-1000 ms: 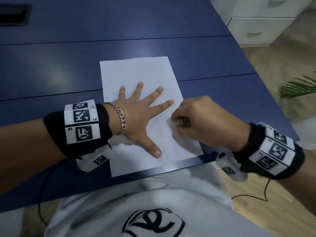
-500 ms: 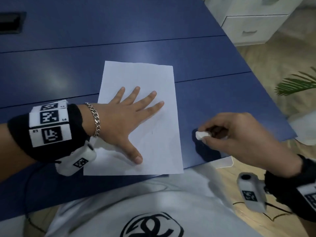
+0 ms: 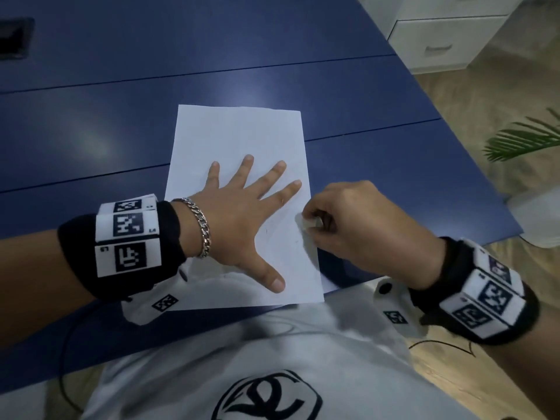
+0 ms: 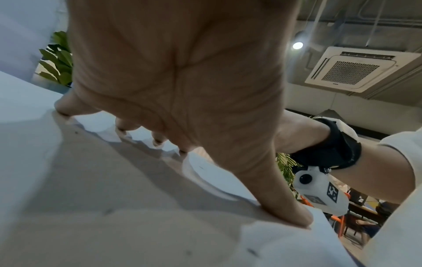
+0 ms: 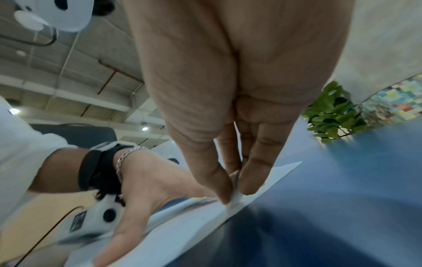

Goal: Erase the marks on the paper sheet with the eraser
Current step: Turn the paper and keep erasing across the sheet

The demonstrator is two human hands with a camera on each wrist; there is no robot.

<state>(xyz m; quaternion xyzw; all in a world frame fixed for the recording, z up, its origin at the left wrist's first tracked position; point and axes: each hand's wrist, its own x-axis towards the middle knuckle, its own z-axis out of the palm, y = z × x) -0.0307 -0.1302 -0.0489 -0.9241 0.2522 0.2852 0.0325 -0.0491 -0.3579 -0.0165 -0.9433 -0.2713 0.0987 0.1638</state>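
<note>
A white paper sheet [image 3: 236, 137] lies on the blue table [image 3: 91, 131] near its front edge. My left hand [image 3: 242, 219] lies flat on it with fingers spread, pressing it down; the left wrist view shows the spread fingertips [image 4: 290, 215] on the paper [image 4: 91, 207]. My right hand [image 3: 357, 225] pinches a small white eraser [image 3: 307, 222] between thumb and fingers and holds it against the sheet's right edge. In the right wrist view the eraser [image 5: 235, 196] touches the paper [image 5: 182, 227]. Faint small marks [image 3: 266, 230] show on the sheet near my left thumb.
A white drawer cabinet [image 3: 448, 40] stands off the table's far right corner. A green plant [image 3: 521, 137] reaches in at the right. The table's front edge runs just under the sheet, against my white shirt [image 3: 242, 374].
My right hand, off the sheet over the bare table half a second ago, has moved left and set the eraser back on the paper's right edge. The left hand stays flat on the sheet.
</note>
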